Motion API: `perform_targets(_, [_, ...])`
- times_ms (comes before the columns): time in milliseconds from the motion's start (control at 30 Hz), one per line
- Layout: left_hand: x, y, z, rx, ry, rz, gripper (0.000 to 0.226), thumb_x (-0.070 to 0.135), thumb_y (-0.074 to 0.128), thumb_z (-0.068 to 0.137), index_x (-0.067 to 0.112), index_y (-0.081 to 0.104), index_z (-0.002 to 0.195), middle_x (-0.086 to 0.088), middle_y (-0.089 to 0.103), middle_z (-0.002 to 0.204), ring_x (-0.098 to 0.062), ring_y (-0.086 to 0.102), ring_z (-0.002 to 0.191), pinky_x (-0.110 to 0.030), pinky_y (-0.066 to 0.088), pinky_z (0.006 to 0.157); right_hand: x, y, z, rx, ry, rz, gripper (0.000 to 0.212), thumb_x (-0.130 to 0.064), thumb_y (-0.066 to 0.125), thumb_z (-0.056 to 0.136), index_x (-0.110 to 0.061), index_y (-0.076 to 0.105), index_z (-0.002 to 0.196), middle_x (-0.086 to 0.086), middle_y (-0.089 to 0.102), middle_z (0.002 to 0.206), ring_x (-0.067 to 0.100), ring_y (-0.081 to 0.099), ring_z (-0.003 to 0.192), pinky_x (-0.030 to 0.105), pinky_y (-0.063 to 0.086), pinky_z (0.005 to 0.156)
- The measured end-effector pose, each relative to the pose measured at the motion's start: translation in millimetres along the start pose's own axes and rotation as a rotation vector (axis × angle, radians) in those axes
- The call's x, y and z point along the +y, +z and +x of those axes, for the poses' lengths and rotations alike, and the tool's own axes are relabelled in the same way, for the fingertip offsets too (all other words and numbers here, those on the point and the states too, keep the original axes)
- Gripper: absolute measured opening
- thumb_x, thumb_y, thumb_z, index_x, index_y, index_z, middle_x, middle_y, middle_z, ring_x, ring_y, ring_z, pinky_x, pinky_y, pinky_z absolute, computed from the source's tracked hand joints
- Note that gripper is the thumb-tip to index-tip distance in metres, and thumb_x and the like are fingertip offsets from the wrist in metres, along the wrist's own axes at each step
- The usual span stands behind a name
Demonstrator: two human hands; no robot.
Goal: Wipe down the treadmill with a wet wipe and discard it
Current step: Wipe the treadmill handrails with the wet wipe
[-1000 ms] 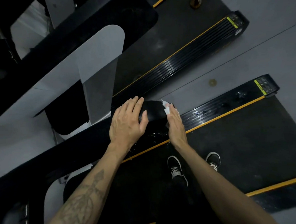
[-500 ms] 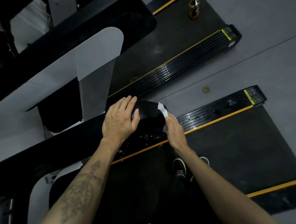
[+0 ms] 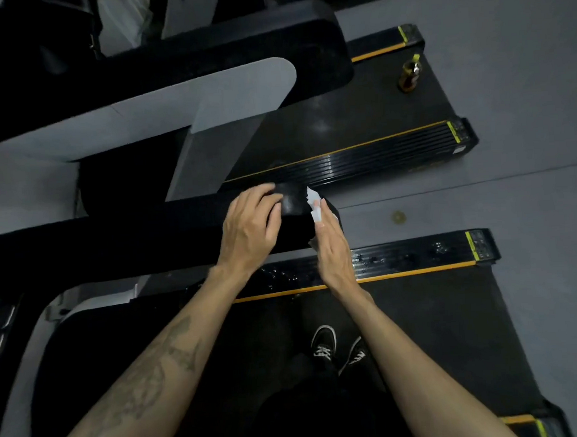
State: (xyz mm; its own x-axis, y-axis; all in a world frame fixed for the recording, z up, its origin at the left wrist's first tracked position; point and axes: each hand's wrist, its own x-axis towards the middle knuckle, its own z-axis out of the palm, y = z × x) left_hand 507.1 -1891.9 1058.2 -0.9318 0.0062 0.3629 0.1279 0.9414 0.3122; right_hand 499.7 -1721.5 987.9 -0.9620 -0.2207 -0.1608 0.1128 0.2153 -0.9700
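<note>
I stand on the black belt of a treadmill [image 3: 422, 328] with yellow-edged side rails. Its black handrail [image 3: 146, 240] runs from the left to a rounded end [image 3: 293, 204] at the middle of the view. My left hand [image 3: 247, 231] lies over the top of that rounded end, fingers curled on it. My right hand [image 3: 333, 249] presses a white wet wipe [image 3: 315, 206] against the right side of the handrail end. Most of the wipe is hidden under my fingers. Water drops glisten on the side rail [image 3: 401, 258] below.
A second treadmill [image 3: 359, 126] stands just beyond, with a grey and black handrail [image 3: 205, 98]. A bottle [image 3: 409, 74] with a yellow cap stands on its belt. Grey floor [image 3: 482, 199] lies between and to the right of the machines. My shoes [image 3: 339, 348] are on the belt.
The view has tilted and shifted, so the hands sit higher in it. My right hand has slid with the wipe along the end of the handrail. The left hand keeps its hold.
</note>
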Motion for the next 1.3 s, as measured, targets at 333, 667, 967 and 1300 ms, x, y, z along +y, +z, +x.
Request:
perform_targets(333, [41.8, 0.2, -11.6, -0.249, -0.657, -0.619, 0.032, 0.047, 0.054, 0.103, 0.022, 0.073, 0.109, 0.009, 0.07, 0.103, -0.007, 0.066, 0.095, -0.031, 0.056, 0.085, -6.0, 3.9, -5.6, -0.128, -0.153, -0.333, 0.053, -0.041, 0.018, 0.112, -0.033, 0.017, 0.164, -0.009, -0.001, 0.173, 0.007, -0.005, 0.158, 0.017, 0.001, 0.123])
perform_targets(667, [58.8, 23.0, -11.2, -0.048, -0.88, -0.596, 0.005, 0.022, 0.071, 0.096, 0.021, 0.074, 0.1, 0.007, 0.072, 0.095, -0.006, 0.067, 0.09, -0.02, 0.054, 0.076, -8.2, -28.5, 5.7, -0.368, -0.239, -0.406, 0.054, -0.046, 0.016, 0.11, -0.039, 0.011, 0.163, -0.011, -0.01, 0.172, 0.009, -0.008, 0.158, 0.028, 0.006, 0.125])
perform_targets(967, [84.2, 39.5, -42.3, 0.019, -0.819, -0.276, 0.022, 0.009, 0.052, 0.103, 0.014, 0.071, 0.113, 0.0, 0.06, 0.112, -0.02, 0.062, 0.104, -0.038, 0.051, 0.088, -10.6, -85.0, 35.5, -0.522, -0.358, -0.501, 0.055, -0.032, 0.036, 0.106, -0.029, 0.031, 0.161, -0.01, 0.017, 0.17, 0.009, 0.018, 0.155, 0.046, 0.027, 0.124])
perform_targets(1300, [76.7, 77.2, -41.2, 0.375, -0.861, -0.199, 0.014, 0.006, 0.064, 0.095, 0.016, 0.071, 0.101, 0.003, 0.06, 0.104, -0.019, 0.058, 0.098, -0.038, 0.051, 0.084, -49.7, -65.6, 80.7, -0.713, -0.689, -0.659, 0.061, -0.007, 0.041, 0.095, -0.019, 0.044, 0.155, -0.002, 0.028, 0.167, 0.018, 0.025, 0.153, 0.041, 0.027, 0.124])
